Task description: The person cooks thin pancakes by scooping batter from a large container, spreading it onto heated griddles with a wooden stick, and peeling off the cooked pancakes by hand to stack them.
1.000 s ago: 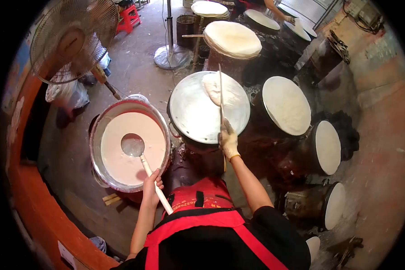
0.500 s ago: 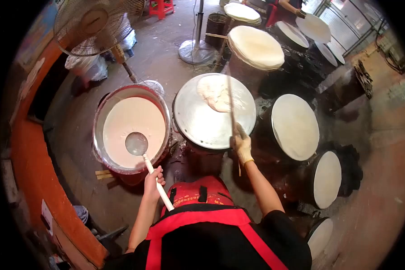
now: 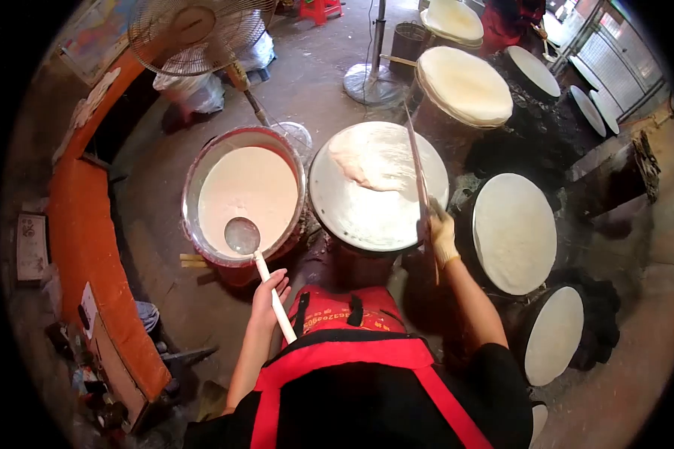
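My left hand (image 3: 271, 293) holds the white handle of a ladle (image 3: 242, 236), fingers loosely around it. The ladle's round metal bowl is over the near side of a large pot (image 3: 189, 191) of pale batter (image 3: 251, 179). My right hand (image 3: 443, 238), in a light glove, grips a long thin flat scraper (image 3: 417, 161). The scraper stretches away from me across the right side of a round metal griddle (image 3: 333, 206). On the griddle, a thicker mass of dough-like batter (image 3: 363, 161) lies left of the scraper, with thin whitish streaks beside it.
Several griddles topped with pale round sheets stand on the right, one nearby (image 3: 515, 232). A stack of round flatbreads (image 3: 464, 84) is behind the griddle. A fan (image 3: 195, 34) stands at back left, a pole base (image 3: 372, 84) at the back. Another person's hand (image 3: 544, 34) shows at far right.
The camera view has shifted, so most things appear farther right. My right hand and scraper have moved right over the griddle, leaving more whitish film. The left fingers have loosened somewhat on the ladle handle.
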### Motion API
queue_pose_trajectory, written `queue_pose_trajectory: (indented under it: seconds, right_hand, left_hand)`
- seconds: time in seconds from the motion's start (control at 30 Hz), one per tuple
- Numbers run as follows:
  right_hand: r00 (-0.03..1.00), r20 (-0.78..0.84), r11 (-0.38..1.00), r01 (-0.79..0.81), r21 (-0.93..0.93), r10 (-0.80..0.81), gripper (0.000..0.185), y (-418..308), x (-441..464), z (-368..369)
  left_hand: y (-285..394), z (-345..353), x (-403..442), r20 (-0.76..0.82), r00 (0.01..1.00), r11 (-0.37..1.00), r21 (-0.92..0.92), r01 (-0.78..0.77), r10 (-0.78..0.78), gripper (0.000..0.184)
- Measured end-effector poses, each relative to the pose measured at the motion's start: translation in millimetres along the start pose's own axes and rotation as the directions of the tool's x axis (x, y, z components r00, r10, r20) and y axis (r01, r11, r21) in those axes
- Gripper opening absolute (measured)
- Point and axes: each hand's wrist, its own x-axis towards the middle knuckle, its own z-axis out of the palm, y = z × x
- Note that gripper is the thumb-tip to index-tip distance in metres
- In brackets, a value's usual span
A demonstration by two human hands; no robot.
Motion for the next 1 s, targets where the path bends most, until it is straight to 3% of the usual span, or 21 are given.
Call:
queue_pose_trajectory:
  seconds: [0.07,0.1,0.13,0.2,0.23,0.33,0.4,0.47,0.5,0.53,0.6,0.63,0.67,0.73,0.8,0.83,0.87,0.97,1.0]
  right_hand:
    - [0.96,0.165,0.966,0.243,-0.092,-0.226,0.04,53,62,0]
    - [0.94,0.307,0.948,0.226,-0.225,-0.151,0.04,63,74,2]
    - [0.929,0.367,0.996,-0.006,-0.089,0.038,0.039,8,24,10]
    - [0.855,0.505,0.953,0.239,-0.188,-0.115,0.039,14,17,-5]
    - [0.817,0.572,0.985,0.145,-0.09,-0.068,0.039,7,6,-20]
    - [0.726,0.687,0.991,0.077,-0.113,0.022,0.039,3,33,-58]
    - [0.844,0.512,0.955,0.264,-0.132,-0.162,0.038,35,79,-48]
    - [0.898,0.416,0.98,0.187,-0.069,-0.142,0.038,29,92,-23]
    - [0.831,0.54,0.984,0.178,-0.025,-0.136,0.04,50,103,-23]
    - [0.738,0.673,0.996,-0.087,0.011,0.057,0.036,57,87,-25]
    - [0.753,0.641,0.96,0.266,-0.093,-0.147,0.033,36,29,-41]
    - [0.743,0.659,0.946,0.285,-0.152,-0.118,0.04,41,13,-57]
    - [0.768,0.619,0.986,-0.097,-0.138,0.163,0.039,52,-2,-69]
    - [0.811,0.568,0.989,-0.086,-0.12,0.139,0.037,62,-26,-91]
    - [0.923,0.384,0.998,-0.033,0.048,0.012,0.034,91,-26,-88]
    - [0.974,0.146,0.965,0.141,0.22,-0.176,0.034,100,-21,-66]
    - [0.995,0.07,0.969,0.055,0.24,-0.074,0.036,102,-23,-53]
    - [0.928,0.354,0.992,0.129,-0.011,-0.117,0.037,109,-67,-38]
    - [0.927,0.37,0.998,0.054,0.034,-0.063,0.037,101,-99,-34]
  left_hand:
    - [-6,0,-6,-0.012,1.0,1.0,0.006,-0.003,0.003,0.02]
    - [-12,-2,-10,-0.02,1.0,1.0,-0.003,-0.002,0.002,0.02]
    - [-16,-1,-13,-0.028,1.0,1.0,-0.011,-0.002,0.002,0.019]
    - [-23,4,-28,-0.078,0.997,1.0,-0.008,0.013,-0.014,0.018]
    - [-29,3,-33,-0.098,0.995,1.0,-0.017,0.02,-0.022,0.018]
    - [-42,-3,-50,-0.138,0.99,1.0,-0.014,0.024,-0.026,0.019]
    - [-45,-1,-64,-0.192,0.981,0.999,0.0,0.042,-0.041,0.02]
    - [-47,-2,-70,-0.205,0.978,0.999,0.008,0.041,-0.039,0.02]
    - [-46,-1,-74,-0.221,0.975,0.999,0.021,0.036,-0.03,0.021]
    - [-44,-1,-76,-0.234,0.972,0.999,0.036,0.031,-0.022,0.021]
    - [-40,-8,-69,-0.215,0.977,0.996,0.083,0.039,-0.02,0.022]
    - [-39,-9,-66,-0.205,0.978,0.993,0.112,0.044,-0.02,0.023]
    - [-35,-9,-62,-0.192,0.981,0.988,0.145,0.048,-0.019,0.023]
    - [-29,-14,-45,-0.112,0.993,0.988,0.145,0.056,-0.04,0.021]
    - [-15,-5,-38,-0.086,0.994,0.979,0.184,0.088,-0.073,0.022]
    - [-7,-2,-36,-0.051,0.996,0.971,0.222,0.089,-0.08,0.023]
    - [1,4,-35,-0.042,0.996,0.964,0.251,0.088,-0.08,0.024]
    - [22,-13,-14,0.098,0.99,0.937,0.344,0.064,-0.104,0.023]
    - [31,-20,-4,0.135,0.984,0.927,0.37,0.062,-0.12,0.023]
